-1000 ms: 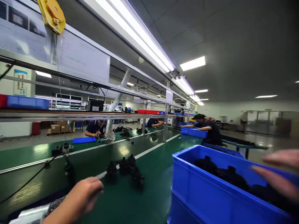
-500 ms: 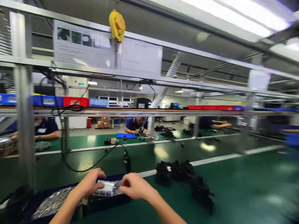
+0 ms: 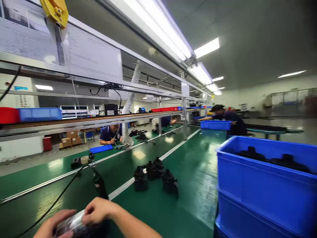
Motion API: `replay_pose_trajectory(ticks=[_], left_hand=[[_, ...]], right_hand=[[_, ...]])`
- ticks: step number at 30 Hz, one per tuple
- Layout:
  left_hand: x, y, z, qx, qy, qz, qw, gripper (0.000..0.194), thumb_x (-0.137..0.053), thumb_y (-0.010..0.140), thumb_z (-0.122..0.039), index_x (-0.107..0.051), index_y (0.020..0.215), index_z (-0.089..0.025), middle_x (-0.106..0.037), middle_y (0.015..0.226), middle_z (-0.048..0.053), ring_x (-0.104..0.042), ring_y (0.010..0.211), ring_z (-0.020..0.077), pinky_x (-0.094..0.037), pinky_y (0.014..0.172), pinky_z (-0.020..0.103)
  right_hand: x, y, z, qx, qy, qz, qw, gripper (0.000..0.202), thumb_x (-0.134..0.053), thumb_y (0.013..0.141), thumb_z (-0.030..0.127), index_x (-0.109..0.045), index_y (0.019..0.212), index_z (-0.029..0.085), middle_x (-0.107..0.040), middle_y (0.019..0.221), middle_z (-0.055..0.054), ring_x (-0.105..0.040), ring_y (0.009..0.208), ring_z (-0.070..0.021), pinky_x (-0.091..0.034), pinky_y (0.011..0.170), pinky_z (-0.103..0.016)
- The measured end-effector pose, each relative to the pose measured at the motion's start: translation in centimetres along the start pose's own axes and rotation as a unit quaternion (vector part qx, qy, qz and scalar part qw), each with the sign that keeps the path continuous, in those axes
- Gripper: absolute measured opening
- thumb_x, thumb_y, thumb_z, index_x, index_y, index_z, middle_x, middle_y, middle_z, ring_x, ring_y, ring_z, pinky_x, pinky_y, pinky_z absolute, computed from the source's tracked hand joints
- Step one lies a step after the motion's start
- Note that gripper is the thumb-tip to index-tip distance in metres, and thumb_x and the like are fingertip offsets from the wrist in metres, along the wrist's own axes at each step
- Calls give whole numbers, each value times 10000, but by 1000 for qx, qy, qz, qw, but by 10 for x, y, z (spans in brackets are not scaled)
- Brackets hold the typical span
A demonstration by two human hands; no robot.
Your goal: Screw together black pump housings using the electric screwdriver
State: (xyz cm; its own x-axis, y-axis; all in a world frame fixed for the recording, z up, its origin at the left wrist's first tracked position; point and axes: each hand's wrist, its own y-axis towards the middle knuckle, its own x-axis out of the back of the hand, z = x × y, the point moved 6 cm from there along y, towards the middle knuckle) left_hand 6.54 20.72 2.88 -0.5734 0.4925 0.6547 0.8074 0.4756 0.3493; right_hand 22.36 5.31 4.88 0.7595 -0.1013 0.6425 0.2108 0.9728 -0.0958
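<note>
At the lower left, my left hand (image 3: 55,224) is wrapped round a shiny, silvery see-through container (image 3: 74,223), its lower part cut off or blurred. My right hand (image 3: 100,211) is closed in a pinch at the container's right end; whatever its fingertips hold is hidden. Just beyond my right hand hangs a black hand tool with a cable, like an electric screwdriver (image 3: 99,185). Several black moulded parts (image 3: 140,178) stand on the green bench (image 3: 153,215) farther right.
Stacked blue crates (image 3: 262,185) rise at the right, black parts in the top one. A metal shelf frame (image 3: 148,115) spans the bench. A co-worker (image 3: 232,119) leans over another blue crate (image 3: 215,125); another person (image 3: 109,134) sits across the bench. A yellow balancer (image 3: 55,13) hangs above.
The view has swung right, bringing the blue crates and a co-worker into sight. My hands now appear lower left, and the bin of small metal pieces is out of view.
</note>
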Motion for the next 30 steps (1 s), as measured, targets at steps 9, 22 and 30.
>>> replay_pose_trajectory(ticks=[9, 22, 30], left_hand=[[17, -16, -86, 38, -3, -26, 999, 371, -715, 749, -350, -851, 1056, -195, -825, 1082, 97, -721, 1053, 320, -524, 969, 386], [30, -17, -81, 44, -74, -121, 989, 406, -694, 842, -533, -811, 924, -153, -777, 877, 102, -671, 789, 239, -494, 724, 318], [30, -17, -80, 40, -84, -125, 988, 446, -715, 827, -583, -804, 839, -146, -712, 748, 61, -586, 694, 194, -423, 650, 287]], right_hand=[[6, 2, 9, 145, 29, -120, 982, 171, -709, 1051, 320, -687, 1061, 151, -687, 944, -7, -662, 760, -165, -579, 716, -317], [11, -12, 30, 240, 117, -215, 939, 291, -600, 963, 384, -777, 943, 154, -719, 795, -52, -596, 650, -189, -445, 608, -296], [13, -19, 36, 277, 102, -253, 921, 258, -623, 961, 359, -783, 950, 157, -738, 779, -49, -608, 625, -176, -461, 580, -276]])
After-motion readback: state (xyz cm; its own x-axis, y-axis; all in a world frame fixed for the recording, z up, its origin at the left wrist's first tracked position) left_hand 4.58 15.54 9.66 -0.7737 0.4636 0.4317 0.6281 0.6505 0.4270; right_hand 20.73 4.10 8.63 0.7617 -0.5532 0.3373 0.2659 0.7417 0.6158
